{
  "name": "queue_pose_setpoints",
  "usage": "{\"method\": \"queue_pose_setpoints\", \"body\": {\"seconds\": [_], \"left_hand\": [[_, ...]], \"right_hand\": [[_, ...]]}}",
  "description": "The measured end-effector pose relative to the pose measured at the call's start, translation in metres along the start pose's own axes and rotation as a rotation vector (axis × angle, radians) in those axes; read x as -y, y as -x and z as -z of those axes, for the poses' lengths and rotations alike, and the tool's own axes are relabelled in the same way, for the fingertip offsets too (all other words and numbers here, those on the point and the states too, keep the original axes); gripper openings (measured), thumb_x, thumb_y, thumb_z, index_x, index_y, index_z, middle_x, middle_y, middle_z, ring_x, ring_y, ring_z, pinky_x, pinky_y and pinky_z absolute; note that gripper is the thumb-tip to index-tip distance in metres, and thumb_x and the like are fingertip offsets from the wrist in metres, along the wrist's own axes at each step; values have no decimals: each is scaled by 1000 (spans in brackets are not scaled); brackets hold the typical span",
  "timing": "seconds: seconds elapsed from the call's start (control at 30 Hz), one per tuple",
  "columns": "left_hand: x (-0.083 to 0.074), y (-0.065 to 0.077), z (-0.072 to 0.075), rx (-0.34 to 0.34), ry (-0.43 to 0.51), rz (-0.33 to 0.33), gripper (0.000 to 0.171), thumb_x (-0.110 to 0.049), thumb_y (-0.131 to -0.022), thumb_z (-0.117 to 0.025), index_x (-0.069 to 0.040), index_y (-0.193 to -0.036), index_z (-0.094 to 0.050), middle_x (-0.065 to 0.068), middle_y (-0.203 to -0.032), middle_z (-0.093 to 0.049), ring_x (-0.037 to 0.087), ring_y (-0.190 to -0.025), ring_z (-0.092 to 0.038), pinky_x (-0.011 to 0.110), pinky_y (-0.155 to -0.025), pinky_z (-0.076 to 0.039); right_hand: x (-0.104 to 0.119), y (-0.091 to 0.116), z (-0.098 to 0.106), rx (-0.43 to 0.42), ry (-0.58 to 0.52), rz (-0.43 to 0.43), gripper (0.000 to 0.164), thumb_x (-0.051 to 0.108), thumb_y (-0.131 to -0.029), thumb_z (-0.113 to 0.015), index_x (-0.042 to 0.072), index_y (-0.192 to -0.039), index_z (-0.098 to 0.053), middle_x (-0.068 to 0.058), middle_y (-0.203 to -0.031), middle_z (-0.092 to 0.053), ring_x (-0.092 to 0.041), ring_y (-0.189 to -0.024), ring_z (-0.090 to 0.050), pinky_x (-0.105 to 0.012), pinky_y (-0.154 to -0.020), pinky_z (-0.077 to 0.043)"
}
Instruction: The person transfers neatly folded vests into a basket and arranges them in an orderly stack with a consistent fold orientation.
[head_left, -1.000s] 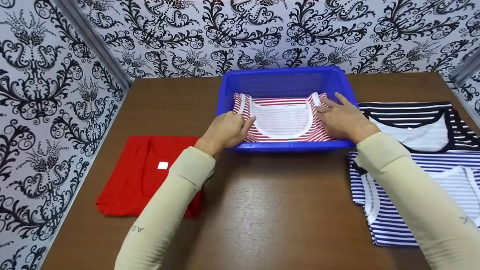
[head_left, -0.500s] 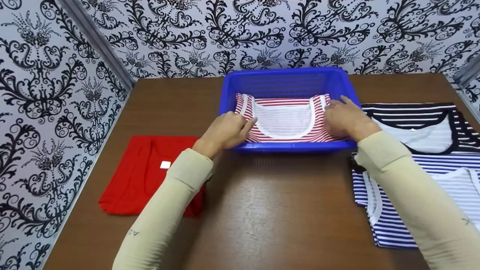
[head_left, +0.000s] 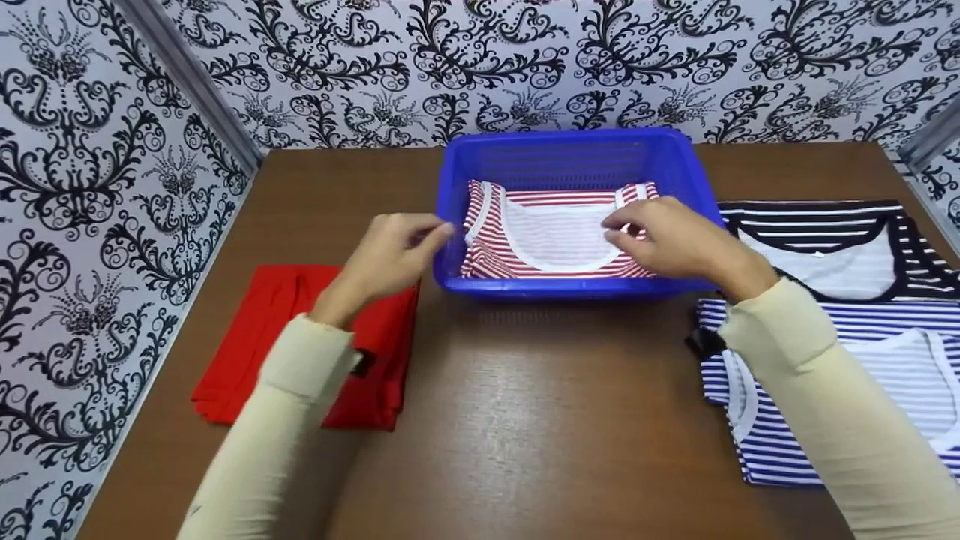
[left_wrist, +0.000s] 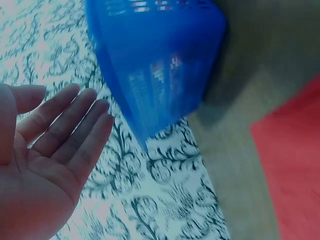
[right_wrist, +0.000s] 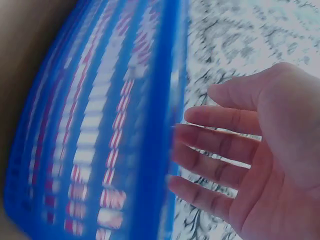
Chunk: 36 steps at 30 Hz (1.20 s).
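A red-and-white striped shirt (head_left: 487, 244), folded with its white-trimmed neckline up, lies inside the blue plastic basket (head_left: 570, 287). My left hand (head_left: 390, 251) is off the shirt, in the air just left of the basket and above the folded red shirt (head_left: 247, 337). In the left wrist view its fingers (left_wrist: 75, 135) are relaxed and the palm holds nothing. Above the striped shirt's right half hovers my right hand (head_left: 664, 236). The right wrist view shows its fingers (right_wrist: 215, 150) loosely extended beside the basket's rim, with nothing held.
On the right lie a folded black-and-white striped shirt (head_left: 817, 262) and, nearer, a folded blue-and-white striped shirt (head_left: 787, 442). The brown table (head_left: 517, 420) meets patterned walls (head_left: 525, 67) at the back and left.
My left hand has let go of the striped shirt's left side and moved left out of the basket. The right hand has lifted from the shirt's right edge and shifted inward.
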<state>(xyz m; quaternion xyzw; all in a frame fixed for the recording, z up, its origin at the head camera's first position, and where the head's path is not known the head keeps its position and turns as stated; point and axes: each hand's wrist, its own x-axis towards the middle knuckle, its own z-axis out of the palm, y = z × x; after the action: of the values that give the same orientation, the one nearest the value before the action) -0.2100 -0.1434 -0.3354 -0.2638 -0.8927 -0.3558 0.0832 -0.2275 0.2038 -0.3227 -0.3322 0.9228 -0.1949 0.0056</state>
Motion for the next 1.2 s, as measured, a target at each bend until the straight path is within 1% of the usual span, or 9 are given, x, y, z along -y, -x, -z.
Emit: {"method": "queue_pose_setpoints", "body": {"seconds": [0.1,0.2,0.37,0.57,0.73,0.87,1.0,1.1,1.2], "left_hand": [[10,16,12,-17,19,66,21,-23,-94,-56,-9,-91,-72,0,-79,-67,13,-74,-59,29,-72,-48],[20,31,23,-26,23,148,20,-24,-93,-58,-11,-97,-72,1,-86,-68,15,-78,-59,31,-76,-48],[36,58,39,1,26,277,23,-29,-93,-56,-14,-104,-70,1,-95,-68,17,-86,-61,35,-81,-48],[57,90,53,34,-5,380,28,-34,-94,-55,-13,-107,-68,5,-103,-67,21,-95,-60,40,-87,-46],[69,113,64,47,-32,461,35,-39,-93,-54,-12,-110,-66,8,-107,-66,24,-99,-58,43,-89,-43],[73,129,73,67,-52,520,40,-42,-94,-52,-10,-114,-64,12,-112,-64,28,-105,-56,47,-92,-41],[78,138,80,77,-80,553,42,-40,-95,-50,-7,-117,-62,15,-114,-62,32,-109,-54,49,-94,-39],[82,142,82,88,-95,578,43,-39,-95,-48,-6,-118,-61,17,-115,-61,33,-108,-53,50,-93,-39],[85,146,84,96,-107,615,44,-40,-96,-46,-5,-120,-60,19,-117,-60,35,-107,-52,51,-93,-39]], "right_hand": [[12,1,-4,-7,-37,21,27,18,-93,-55,0,-107,-67,-13,-103,-68,-26,-95,-63,-43,-87,-48],[22,0,-8,-8,-74,45,25,18,-93,-55,1,-106,-68,-10,-100,-69,-22,-89,-64,-41,-83,-49],[45,-2,-18,9,-162,48,21,18,-92,-56,5,-101,-70,-5,-89,-69,-16,-80,-62,-36,-77,-50],[81,-1,-36,133,-336,48,19,26,-94,-56,13,-97,-69,2,-76,-65,-10,-59,-61,-29,-64,-50],[106,0,-52,257,-407,116,17,25,-94,-55,14,-98,-68,4,-83,-66,-7,-56,-62,-24,-65,-52],[125,-1,-65,333,-375,152,19,25,-94,-53,13,-100,-67,3,-86,-67,-2,-56,-62,-22,-66,-51],[137,-6,-80,373,-298,184,24,26,-94,-53,9,-104,-67,1,-90,-68,-3,-71,-63,-23,-71,-52],[143,-10,-90,426,-285,132,30,28,-93,-53,7,-111,-65,0,-94,-69,-5,-74,-64,-24,-72,-52],[147,-16,-98,478,-343,19,35,28,-93,-54,5,-118,-61,-1,-95,-67,-7,-64,-65,-25,-64,-53]]}}
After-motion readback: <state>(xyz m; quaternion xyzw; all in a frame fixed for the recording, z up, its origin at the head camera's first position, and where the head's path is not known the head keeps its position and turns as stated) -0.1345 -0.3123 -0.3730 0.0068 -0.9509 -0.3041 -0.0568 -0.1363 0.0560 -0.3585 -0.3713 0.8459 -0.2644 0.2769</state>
